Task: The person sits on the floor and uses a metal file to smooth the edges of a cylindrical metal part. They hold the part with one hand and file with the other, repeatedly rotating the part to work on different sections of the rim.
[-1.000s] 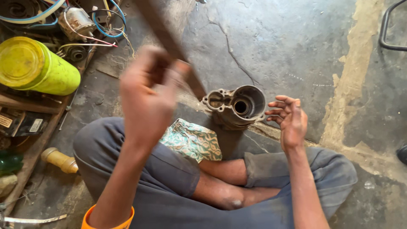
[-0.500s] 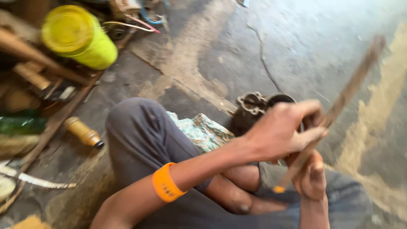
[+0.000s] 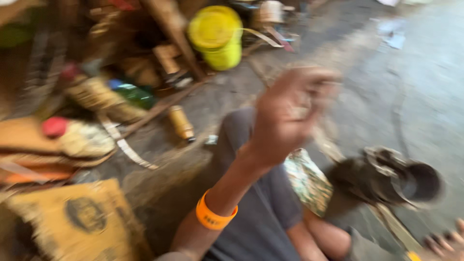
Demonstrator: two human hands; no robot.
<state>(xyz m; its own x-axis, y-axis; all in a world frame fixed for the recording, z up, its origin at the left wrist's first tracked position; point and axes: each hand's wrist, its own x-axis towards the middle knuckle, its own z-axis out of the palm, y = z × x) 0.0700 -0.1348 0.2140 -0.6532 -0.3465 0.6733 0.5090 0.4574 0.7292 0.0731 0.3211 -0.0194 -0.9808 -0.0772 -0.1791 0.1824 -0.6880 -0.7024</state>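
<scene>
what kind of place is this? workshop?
Likely an informal repair workshop, worked at floor level. A grimy metal housing sits on the cracked concrete floor, with a heap of clutter around a yellow container. The left hand is raised and blurred.

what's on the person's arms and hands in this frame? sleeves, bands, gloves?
Both hands are bare, no gloves. The left hand is motion-blurred; its forearm has no sleeve and carries an orange wristband with dark markings. Of the right hand only fingertips show at the lower right corner, so its arm and sleeve cannot be judged.
</scene>
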